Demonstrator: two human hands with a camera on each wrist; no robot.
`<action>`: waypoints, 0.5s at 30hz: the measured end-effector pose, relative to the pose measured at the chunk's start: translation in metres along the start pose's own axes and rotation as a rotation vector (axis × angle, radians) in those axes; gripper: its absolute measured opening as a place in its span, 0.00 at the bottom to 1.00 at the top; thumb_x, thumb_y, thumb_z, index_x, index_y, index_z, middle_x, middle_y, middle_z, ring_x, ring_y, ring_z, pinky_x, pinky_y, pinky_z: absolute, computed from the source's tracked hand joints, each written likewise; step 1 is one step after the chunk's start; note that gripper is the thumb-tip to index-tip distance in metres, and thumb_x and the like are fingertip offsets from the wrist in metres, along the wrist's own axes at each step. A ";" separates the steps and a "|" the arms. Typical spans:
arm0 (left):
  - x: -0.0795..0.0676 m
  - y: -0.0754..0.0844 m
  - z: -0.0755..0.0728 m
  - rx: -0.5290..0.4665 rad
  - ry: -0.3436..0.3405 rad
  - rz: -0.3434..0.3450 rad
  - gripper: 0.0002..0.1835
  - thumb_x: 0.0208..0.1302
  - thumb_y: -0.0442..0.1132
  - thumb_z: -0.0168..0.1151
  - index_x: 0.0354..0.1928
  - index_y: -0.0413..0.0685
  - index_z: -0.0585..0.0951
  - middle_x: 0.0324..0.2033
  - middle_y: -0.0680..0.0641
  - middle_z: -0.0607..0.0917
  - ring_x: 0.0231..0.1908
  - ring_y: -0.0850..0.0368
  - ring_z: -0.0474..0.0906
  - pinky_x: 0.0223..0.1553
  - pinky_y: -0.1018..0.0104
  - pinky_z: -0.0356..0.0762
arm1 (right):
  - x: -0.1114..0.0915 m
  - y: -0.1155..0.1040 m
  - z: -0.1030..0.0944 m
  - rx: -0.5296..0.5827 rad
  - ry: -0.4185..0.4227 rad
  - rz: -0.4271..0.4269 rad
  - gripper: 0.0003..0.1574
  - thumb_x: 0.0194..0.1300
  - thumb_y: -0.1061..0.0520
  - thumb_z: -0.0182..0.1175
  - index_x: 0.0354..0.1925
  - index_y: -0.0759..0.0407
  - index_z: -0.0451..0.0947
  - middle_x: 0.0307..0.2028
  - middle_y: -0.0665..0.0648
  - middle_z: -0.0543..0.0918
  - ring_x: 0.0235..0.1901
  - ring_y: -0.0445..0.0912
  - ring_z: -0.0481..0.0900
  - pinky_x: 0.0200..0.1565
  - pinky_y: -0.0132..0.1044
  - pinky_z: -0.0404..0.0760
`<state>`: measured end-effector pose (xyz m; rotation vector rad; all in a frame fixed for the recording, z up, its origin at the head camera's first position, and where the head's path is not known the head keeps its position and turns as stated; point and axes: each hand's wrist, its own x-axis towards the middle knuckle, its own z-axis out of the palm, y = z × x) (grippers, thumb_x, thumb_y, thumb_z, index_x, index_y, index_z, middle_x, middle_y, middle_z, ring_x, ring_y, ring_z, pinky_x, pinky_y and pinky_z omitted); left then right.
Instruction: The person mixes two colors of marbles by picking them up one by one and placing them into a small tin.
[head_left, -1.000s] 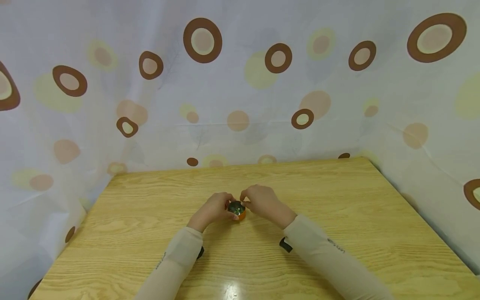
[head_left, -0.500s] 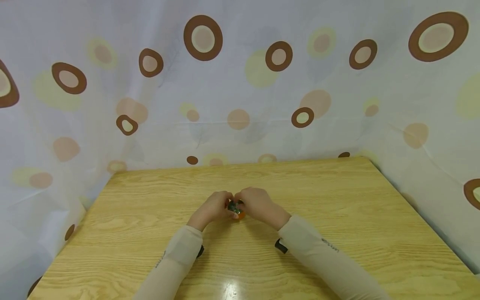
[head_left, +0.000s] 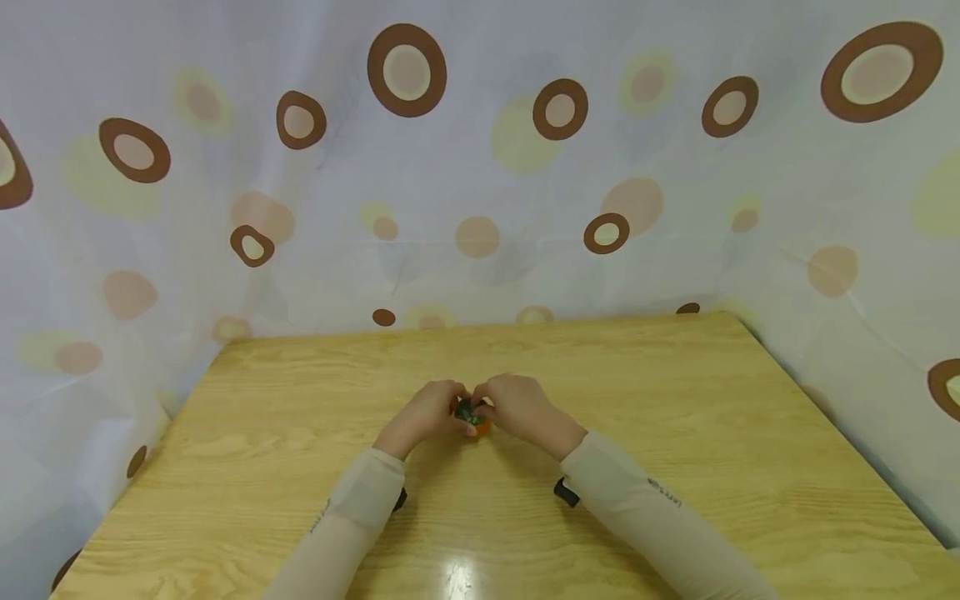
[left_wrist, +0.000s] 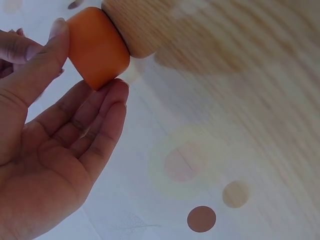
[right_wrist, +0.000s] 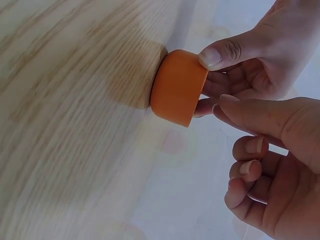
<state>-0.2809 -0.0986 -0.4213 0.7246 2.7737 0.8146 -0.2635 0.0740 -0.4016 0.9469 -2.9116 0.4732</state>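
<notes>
A small round orange container (head_left: 482, 429) stands on the table, with something dark green and shiny showing at its top. From the left side my left hand (head_left: 427, 414) grips it, thumb at the near edge and fingers round the far side. Its smooth orange wall (left_wrist: 99, 47) fills the space between thumb and fingers in the left wrist view. My right hand (head_left: 521, 412) is over the top, thumb and index finger close together at the rim. In the right wrist view its other fingers (right_wrist: 247, 172) are curled. Whether the fingertips pinch anything is hidden.
The light wooden table (head_left: 300, 467) spreads out on all sides of the hands. A white patterned cloth (head_left: 480, 167) hangs behind it and at both sides. Dark wrist straps (head_left: 567, 492) show under the sleeves.
My right hand has come in from just right of the container to its top, then shifted slightly back to the right. The left hand keeps its grip in the same place.
</notes>
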 end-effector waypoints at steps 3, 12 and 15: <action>0.001 -0.001 0.000 0.003 -0.012 -0.017 0.22 0.52 0.40 0.75 0.47 0.38 0.81 0.29 0.47 0.78 0.28 0.56 0.70 0.31 0.65 0.70 | -0.003 0.003 -0.001 -0.010 0.013 0.002 0.09 0.63 0.58 0.65 0.42 0.58 0.85 0.38 0.56 0.86 0.37 0.50 0.82 0.35 0.43 0.81; -0.005 -0.002 -0.002 0.046 -0.039 -0.024 0.24 0.53 0.39 0.74 0.50 0.33 0.78 0.40 0.41 0.81 0.37 0.51 0.76 0.43 0.56 0.76 | -0.008 0.014 0.006 -0.044 0.024 0.018 0.08 0.64 0.57 0.64 0.42 0.56 0.85 0.38 0.56 0.86 0.35 0.49 0.82 0.32 0.41 0.80; -0.007 0.001 -0.004 0.092 -0.077 -0.039 0.26 0.55 0.40 0.73 0.52 0.33 0.77 0.43 0.40 0.82 0.41 0.48 0.78 0.46 0.55 0.76 | -0.009 0.016 0.006 -0.042 0.019 0.026 0.09 0.64 0.56 0.64 0.42 0.56 0.85 0.40 0.56 0.86 0.35 0.50 0.83 0.31 0.41 0.81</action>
